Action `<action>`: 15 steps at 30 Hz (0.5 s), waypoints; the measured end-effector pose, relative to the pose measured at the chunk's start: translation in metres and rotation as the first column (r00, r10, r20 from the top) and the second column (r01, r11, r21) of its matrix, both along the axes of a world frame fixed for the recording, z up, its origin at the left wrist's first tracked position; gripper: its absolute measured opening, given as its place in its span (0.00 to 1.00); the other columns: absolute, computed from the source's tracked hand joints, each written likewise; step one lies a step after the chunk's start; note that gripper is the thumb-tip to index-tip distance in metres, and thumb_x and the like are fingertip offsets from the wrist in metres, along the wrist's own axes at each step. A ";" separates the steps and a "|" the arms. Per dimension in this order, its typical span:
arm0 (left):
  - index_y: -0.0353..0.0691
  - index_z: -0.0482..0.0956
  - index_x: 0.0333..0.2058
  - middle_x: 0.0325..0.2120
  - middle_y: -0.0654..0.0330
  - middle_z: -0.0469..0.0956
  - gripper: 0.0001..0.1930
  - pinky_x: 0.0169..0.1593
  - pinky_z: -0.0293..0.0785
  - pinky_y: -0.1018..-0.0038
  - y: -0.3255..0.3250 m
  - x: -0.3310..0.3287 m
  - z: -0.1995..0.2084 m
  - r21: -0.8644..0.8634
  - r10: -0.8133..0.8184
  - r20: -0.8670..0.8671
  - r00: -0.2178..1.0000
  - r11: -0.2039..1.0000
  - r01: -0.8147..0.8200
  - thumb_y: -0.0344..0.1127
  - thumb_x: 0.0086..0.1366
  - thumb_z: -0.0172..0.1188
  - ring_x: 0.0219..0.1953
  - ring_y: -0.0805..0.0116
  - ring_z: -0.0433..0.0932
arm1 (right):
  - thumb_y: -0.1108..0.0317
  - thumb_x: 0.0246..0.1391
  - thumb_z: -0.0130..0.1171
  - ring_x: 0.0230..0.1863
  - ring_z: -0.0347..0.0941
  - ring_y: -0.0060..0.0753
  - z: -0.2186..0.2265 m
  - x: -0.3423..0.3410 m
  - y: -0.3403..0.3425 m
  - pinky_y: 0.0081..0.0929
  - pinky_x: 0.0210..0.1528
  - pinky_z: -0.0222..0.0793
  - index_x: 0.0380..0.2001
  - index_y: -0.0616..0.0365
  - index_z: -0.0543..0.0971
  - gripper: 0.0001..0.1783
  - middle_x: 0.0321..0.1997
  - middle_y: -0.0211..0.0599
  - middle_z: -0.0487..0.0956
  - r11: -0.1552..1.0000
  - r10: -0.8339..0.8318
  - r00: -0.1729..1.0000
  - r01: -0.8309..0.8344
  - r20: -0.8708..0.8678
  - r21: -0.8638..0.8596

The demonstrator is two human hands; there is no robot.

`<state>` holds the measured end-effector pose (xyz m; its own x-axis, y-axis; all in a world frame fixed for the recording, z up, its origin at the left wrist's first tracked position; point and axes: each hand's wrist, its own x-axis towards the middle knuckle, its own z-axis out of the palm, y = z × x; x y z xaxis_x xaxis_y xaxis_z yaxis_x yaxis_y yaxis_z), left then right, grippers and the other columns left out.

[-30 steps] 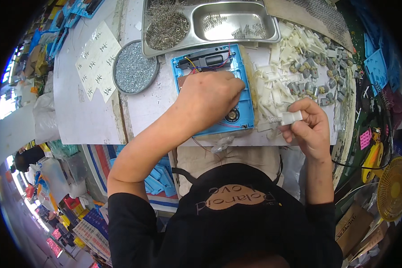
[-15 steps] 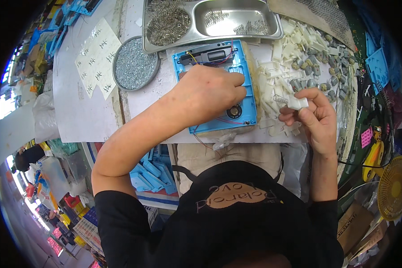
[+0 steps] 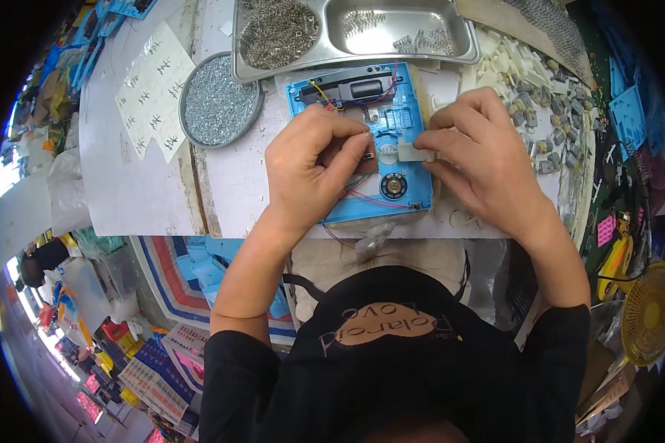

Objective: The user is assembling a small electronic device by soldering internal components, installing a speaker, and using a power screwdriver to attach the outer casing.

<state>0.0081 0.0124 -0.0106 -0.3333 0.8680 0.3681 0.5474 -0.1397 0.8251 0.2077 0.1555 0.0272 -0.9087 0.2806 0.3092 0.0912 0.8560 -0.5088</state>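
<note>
A blue plastic housing lies face up in front of me, with a round black speaker, thin wires and a long black module in it. My right hand has come over its right edge. Between thumb and fingers it pinches a small white plastic part, held at the middle right of the housing. My left hand is over the housing's left side, thumb and forefinger pressed together. Whatever they pinch, if anything, is too small to tell. A brown circuit board shows beside those fingertips.
Beyond the housing stands a steel tray with metal springs. To its left is a round dish of small screws, beside a marked paper sheet. Loose white plastic parts and grey cylindrical pieces spread at the right.
My right hand has moved left from the loose parts onto the housing, bringing the white plastic part. My left hand has drawn back leftward, uncovering the housing's middle.
</note>
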 end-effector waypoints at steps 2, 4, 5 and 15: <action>0.35 0.84 0.32 0.26 0.60 0.80 0.05 0.26 0.70 0.77 0.000 0.000 -0.003 0.015 0.003 -0.001 1.000 1.000 -0.003 0.22 0.58 0.70 0.23 0.73 0.77 | 0.74 0.38 0.72 0.48 0.71 0.47 0.002 -0.006 0.004 0.39 0.50 0.71 0.38 0.58 0.84 0.18 0.41 0.36 0.79 0.998 0.059 0.998 -0.058 0.020 -0.017; 0.35 0.84 0.32 0.26 0.60 0.79 0.05 0.26 0.70 0.77 0.001 -0.001 -0.007 0.034 0.006 -0.012 1.000 0.999 -0.006 0.22 0.58 0.70 0.23 0.73 0.77 | 0.75 0.39 0.72 0.48 0.71 0.47 0.002 -0.010 0.010 0.39 0.51 0.71 0.38 0.58 0.84 0.18 0.41 0.36 0.79 0.994 0.103 0.994 -0.103 0.019 -0.023; 0.35 0.84 0.32 0.26 0.60 0.79 0.05 0.26 0.70 0.77 0.000 -0.002 -0.007 0.035 0.008 -0.015 1.000 0.999 -0.007 0.22 0.58 0.70 0.23 0.73 0.76 | 0.75 0.39 0.72 0.48 0.71 0.47 0.001 -0.012 0.013 0.39 0.51 0.71 0.38 0.58 0.84 0.17 0.41 0.36 0.79 0.992 0.127 0.992 -0.126 0.019 -0.026; 0.36 0.83 0.30 0.25 0.60 0.78 0.05 0.25 0.68 0.76 -0.001 -0.002 -0.008 0.037 -0.001 0.025 1.000 0.999 0.000 0.22 0.57 0.71 0.22 0.72 0.75 | 0.73 0.43 0.73 0.45 0.71 0.46 -0.048 -0.002 0.005 0.38 0.49 0.69 0.40 0.57 0.85 0.17 0.41 0.39 0.80 0.958 0.032 0.988 -0.075 -0.154 -0.278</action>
<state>0.0063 0.0114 -0.0190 -0.3427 0.8538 0.3920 0.5269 -0.1708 0.8326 0.2053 0.1600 -0.0204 -0.8753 0.3280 0.3554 -0.0444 0.6773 -0.7343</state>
